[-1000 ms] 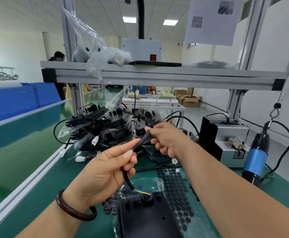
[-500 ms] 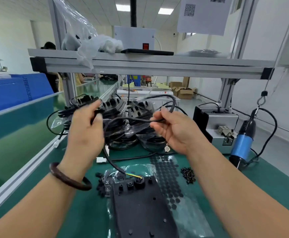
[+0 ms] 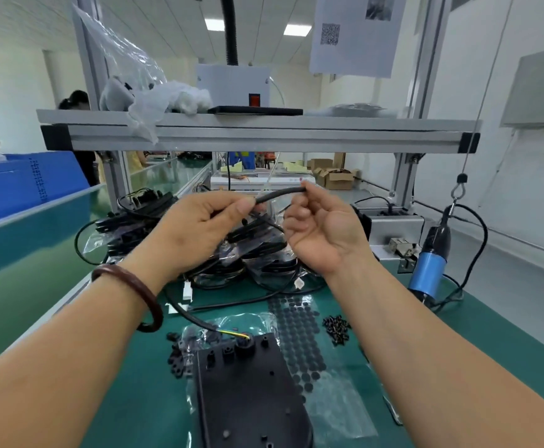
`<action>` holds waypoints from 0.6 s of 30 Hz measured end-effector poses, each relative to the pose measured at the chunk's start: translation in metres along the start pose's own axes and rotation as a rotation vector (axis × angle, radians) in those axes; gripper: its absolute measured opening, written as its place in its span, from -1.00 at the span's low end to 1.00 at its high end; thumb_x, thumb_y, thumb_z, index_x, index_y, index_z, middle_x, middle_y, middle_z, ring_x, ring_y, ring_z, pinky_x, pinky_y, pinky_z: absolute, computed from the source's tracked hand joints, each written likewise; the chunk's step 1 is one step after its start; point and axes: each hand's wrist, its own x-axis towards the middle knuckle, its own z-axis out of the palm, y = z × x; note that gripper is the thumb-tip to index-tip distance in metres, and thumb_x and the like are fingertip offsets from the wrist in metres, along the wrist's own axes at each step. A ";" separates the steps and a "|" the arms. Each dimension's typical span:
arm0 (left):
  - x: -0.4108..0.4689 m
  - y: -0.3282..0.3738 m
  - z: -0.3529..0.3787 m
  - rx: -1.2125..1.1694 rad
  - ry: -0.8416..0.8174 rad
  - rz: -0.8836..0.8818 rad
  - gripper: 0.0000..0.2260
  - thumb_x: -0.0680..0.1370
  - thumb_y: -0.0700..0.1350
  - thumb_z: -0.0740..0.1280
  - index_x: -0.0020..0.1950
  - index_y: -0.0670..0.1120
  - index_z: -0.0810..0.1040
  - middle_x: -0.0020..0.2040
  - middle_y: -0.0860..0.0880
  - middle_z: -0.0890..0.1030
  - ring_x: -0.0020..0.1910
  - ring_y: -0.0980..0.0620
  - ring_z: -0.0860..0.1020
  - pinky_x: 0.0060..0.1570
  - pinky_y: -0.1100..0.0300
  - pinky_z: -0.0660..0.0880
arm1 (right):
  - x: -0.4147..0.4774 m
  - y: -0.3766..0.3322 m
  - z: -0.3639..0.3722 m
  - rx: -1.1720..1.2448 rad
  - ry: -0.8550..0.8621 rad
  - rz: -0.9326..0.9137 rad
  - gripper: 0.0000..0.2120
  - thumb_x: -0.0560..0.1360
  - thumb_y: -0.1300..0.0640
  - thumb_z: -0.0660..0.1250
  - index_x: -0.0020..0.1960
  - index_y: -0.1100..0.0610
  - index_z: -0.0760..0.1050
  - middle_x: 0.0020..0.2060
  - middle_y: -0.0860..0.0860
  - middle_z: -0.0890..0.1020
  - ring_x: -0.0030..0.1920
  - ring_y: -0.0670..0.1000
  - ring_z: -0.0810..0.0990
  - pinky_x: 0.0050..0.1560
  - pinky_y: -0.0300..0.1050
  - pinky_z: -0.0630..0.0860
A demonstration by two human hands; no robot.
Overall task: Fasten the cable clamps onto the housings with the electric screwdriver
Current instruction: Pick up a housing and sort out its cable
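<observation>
**Markings:** A QR code (image 3: 330, 33) is printed on the paper sheet hung above the shelf. The sheet's other print is too blurred to read. A white box (image 3: 233, 87) on the shelf carries a red switch.

**Containers:** Clear bags hold the stack (image 3: 141, 227) of black units at the rear of the bench. An open carton (image 3: 338, 180) in the background holds dark items I cannot identify.

**Hands:** Both are raised above the bench.
- The left hand (image 3: 199, 227) pinches the black cable (image 3: 277, 195) between the thumb and curled fingers.
- The right hand (image 3: 325, 227) faces palm to camera with fingers curled, and pinches the cable's free end at its fingertips.

**Task items:**
- The cable drops below the left wrist and enters the housing (image 3: 251, 389).
- The housing lies flat on a clear bag on the green mat (image 3: 154, 399).
- Small black parts (image 3: 175, 354) lie just left of the housing.
- A sheet of black pads (image 3: 296, 337) lies to its right, with loose screws (image 3: 337, 329) beyond.
- The blue screwdriver (image 3: 429, 263) hangs from a hook at the right, tip down, with neither hand on it.
</observation>
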 end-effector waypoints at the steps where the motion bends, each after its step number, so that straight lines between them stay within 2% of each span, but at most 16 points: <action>1: 0.001 -0.005 -0.005 -0.075 0.026 -0.045 -0.78 0.48 0.16 0.25 -0.09 0.16 0.67 -0.25 0.27 0.62 -0.21 0.38 0.53 -0.13 0.49 0.36 | 0.004 -0.003 -0.003 0.055 0.029 -0.010 -0.86 0.51 0.21 0.27 -0.23 0.16 0.43 -0.45 -0.01 0.43 -0.55 -0.11 0.35 -0.58 -0.32 0.23; 3: 0.003 -0.019 -0.017 -0.231 0.119 -0.139 -0.78 0.44 0.18 0.28 -0.14 0.16 0.68 -0.21 0.21 0.65 -0.16 0.33 0.55 -0.02 0.30 0.36 | 0.012 -0.012 -0.011 0.131 0.103 -0.048 -0.77 0.59 0.17 0.22 -0.25 0.15 0.40 -0.47 -0.03 0.40 -0.58 -0.11 0.33 -0.61 -0.31 0.20; 4: 0.003 -0.027 -0.023 -0.302 0.169 -0.191 -0.78 0.42 0.19 0.28 -0.18 0.14 0.68 -0.29 0.19 0.61 -0.23 0.27 0.53 -0.07 0.25 0.33 | 0.015 -0.015 -0.016 0.147 0.140 -0.072 -0.75 0.60 0.15 0.21 -0.25 0.14 0.40 -0.48 -0.03 0.39 -0.59 -0.12 0.31 -0.63 -0.31 0.19; 6: 0.001 -0.039 -0.031 -0.366 0.231 -0.292 -0.74 0.42 0.21 0.26 -0.23 0.11 0.66 -0.45 0.18 0.45 -0.35 0.12 0.38 -0.19 0.20 0.28 | 0.020 -0.018 -0.025 0.141 0.193 -0.109 -0.74 0.62 0.12 0.20 -0.23 0.13 0.41 -0.47 -0.05 0.38 -0.60 -0.13 0.29 -0.64 -0.31 0.18; 9: -0.001 -0.052 -0.032 -0.369 0.241 -0.370 -0.70 0.40 0.25 0.25 -0.27 0.08 0.63 -0.52 0.22 0.37 -0.37 0.09 0.23 -0.22 0.18 0.29 | 0.023 -0.013 -0.037 0.120 0.234 -0.126 -0.74 0.62 0.09 0.22 -0.23 0.13 0.44 -0.50 -0.05 0.39 -0.61 -0.13 0.29 -0.65 -0.32 0.17; 12: 0.002 -0.055 -0.031 -0.329 0.296 -0.391 -0.68 0.41 0.26 0.24 -0.35 0.09 0.58 -0.53 0.24 0.39 -0.34 0.05 0.27 -0.15 0.13 0.33 | 0.025 -0.009 -0.043 0.043 0.262 -0.125 -0.75 0.60 0.07 0.25 -0.22 0.13 0.48 -0.52 -0.05 0.39 -0.62 -0.13 0.27 -0.66 -0.31 0.17; 14: 0.004 -0.056 -0.031 -0.270 0.297 -0.374 -0.67 0.42 0.27 0.23 -0.36 0.07 0.56 -0.51 0.15 0.43 -0.25 -0.17 0.41 -0.02 -0.07 0.40 | 0.027 -0.012 -0.045 -0.009 0.286 -0.134 -0.76 0.61 0.08 0.23 -0.20 0.13 0.47 -0.54 -0.06 0.39 -0.63 -0.14 0.26 -0.66 -0.32 0.15; 15: 0.005 -0.057 -0.031 -0.239 0.287 -0.365 -0.65 0.42 0.28 0.22 -0.36 0.06 0.55 -0.48 0.06 0.43 -0.10 -0.32 0.42 0.10 -0.18 0.39 | 0.029 -0.015 -0.046 -0.032 0.299 -0.146 -0.76 0.61 0.09 0.23 -0.20 0.14 0.46 -0.55 -0.06 0.40 -0.64 -0.14 0.26 -0.66 -0.33 0.14; 16: 0.005 -0.058 -0.032 -0.204 0.274 -0.355 -0.64 0.43 0.28 0.22 -0.35 0.05 0.54 -0.46 0.02 0.43 -0.01 -0.35 0.42 0.18 -0.22 0.37 | 0.030 -0.019 -0.047 -0.053 0.312 -0.158 -0.76 0.62 0.10 0.22 -0.20 0.14 0.46 -0.55 -0.06 0.40 -0.64 -0.15 0.26 -0.66 -0.33 0.14; 17: 0.006 -0.059 -0.032 -0.168 0.260 -0.342 -0.63 0.43 0.29 0.21 -0.35 0.04 0.53 -0.46 0.06 0.45 -0.07 -0.30 0.43 0.18 -0.20 0.38 | 0.030 -0.023 -0.048 -0.069 0.323 -0.168 -0.76 0.62 0.11 0.22 -0.20 0.15 0.46 -0.55 -0.06 0.39 -0.63 -0.15 0.26 -0.65 -0.33 0.14; 18: 0.008 -0.061 -0.032 -0.128 0.249 -0.327 -0.62 0.43 0.31 0.21 -0.35 0.04 0.53 -0.45 0.12 0.47 -0.15 -0.14 0.46 0.09 -0.13 0.41 | 0.031 -0.027 -0.048 -0.078 0.332 -0.177 -0.77 0.62 0.12 0.22 -0.20 0.15 0.45 -0.54 -0.06 0.39 -0.62 -0.15 0.26 -0.65 -0.33 0.14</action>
